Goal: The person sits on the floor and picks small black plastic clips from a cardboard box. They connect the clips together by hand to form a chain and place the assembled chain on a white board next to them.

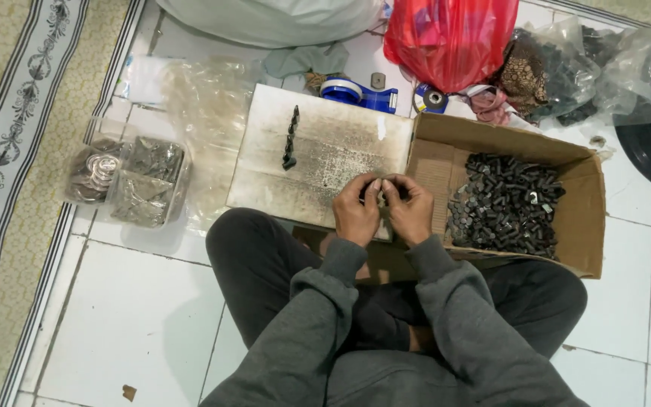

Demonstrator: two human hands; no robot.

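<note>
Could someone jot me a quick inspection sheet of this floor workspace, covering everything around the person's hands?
Surface: worn flat board lying on white floor tiles.
Job's things: small dark part pinched between both hands, mostly hidden; cardboard box holding dark small parts; a row of dark pieces on the board.
Clutter: clear bags of metal bits, blue tape dispenser, red plastic bag.
Grippers: left hand and right hand together, fingertips meeting.
Cables: nothing seen.
Surroundings: patterned rug at the left.

Left hand and right hand brought together, fingertips touching, fingers curled inward, both forearms in grey sleeves angled inward, legs crossed beneath.
</note>
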